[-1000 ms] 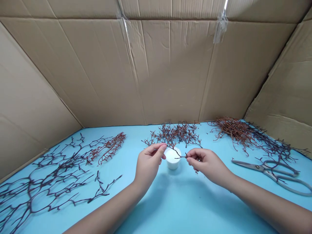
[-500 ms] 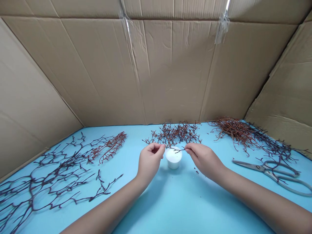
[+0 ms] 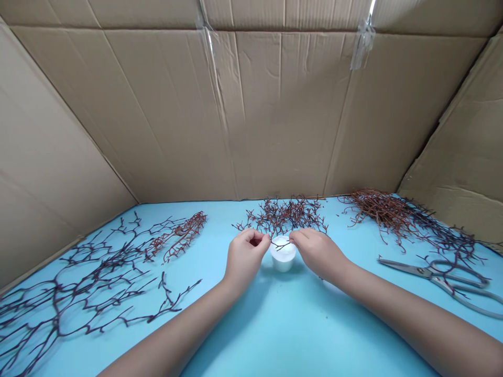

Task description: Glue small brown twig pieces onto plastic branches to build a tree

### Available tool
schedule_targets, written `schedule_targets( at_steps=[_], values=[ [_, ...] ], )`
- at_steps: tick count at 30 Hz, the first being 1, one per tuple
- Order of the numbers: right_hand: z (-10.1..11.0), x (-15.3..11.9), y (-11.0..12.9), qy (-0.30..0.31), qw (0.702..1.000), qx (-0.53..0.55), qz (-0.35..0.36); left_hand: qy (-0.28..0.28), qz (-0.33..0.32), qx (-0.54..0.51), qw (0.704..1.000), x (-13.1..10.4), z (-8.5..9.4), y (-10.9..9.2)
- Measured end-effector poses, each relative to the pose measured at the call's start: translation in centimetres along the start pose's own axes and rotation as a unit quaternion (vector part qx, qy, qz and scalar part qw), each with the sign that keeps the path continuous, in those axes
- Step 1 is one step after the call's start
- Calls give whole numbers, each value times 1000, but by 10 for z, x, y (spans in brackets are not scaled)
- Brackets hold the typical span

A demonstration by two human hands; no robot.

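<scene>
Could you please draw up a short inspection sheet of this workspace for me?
Surface: light blue tabletop.
Job's things: thin dark twig, seen across the mouth of a white cup; contact unclear.
Clutter: scissors at right; dark branches at left; twig cluster behind the cup; reddish-brown pile at far right.
Grip: left hand and right hand pinch the twig from opposite sides.
Cables: nothing seen.
Surroundings: cardboard walls, with transparent tape.
</scene>
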State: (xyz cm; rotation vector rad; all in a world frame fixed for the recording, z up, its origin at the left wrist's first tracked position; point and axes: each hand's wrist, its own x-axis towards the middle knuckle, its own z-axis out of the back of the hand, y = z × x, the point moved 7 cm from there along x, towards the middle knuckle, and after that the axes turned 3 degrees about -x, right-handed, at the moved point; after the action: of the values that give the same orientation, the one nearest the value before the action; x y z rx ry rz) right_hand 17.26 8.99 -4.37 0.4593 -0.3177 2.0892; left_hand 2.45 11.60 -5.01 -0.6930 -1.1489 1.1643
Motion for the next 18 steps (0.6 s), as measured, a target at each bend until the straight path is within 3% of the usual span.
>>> schedule_targets(
  at_steps=[8, 18],
  values=[
    [2, 5, 13, 21, 999, -26, 34, 3, -32, 32, 999, 0, 1, -5],
    [-4, 5, 9, 28, 999, 31, 13, 11, -58, 59, 996, -2, -1, -9]
  ],
)
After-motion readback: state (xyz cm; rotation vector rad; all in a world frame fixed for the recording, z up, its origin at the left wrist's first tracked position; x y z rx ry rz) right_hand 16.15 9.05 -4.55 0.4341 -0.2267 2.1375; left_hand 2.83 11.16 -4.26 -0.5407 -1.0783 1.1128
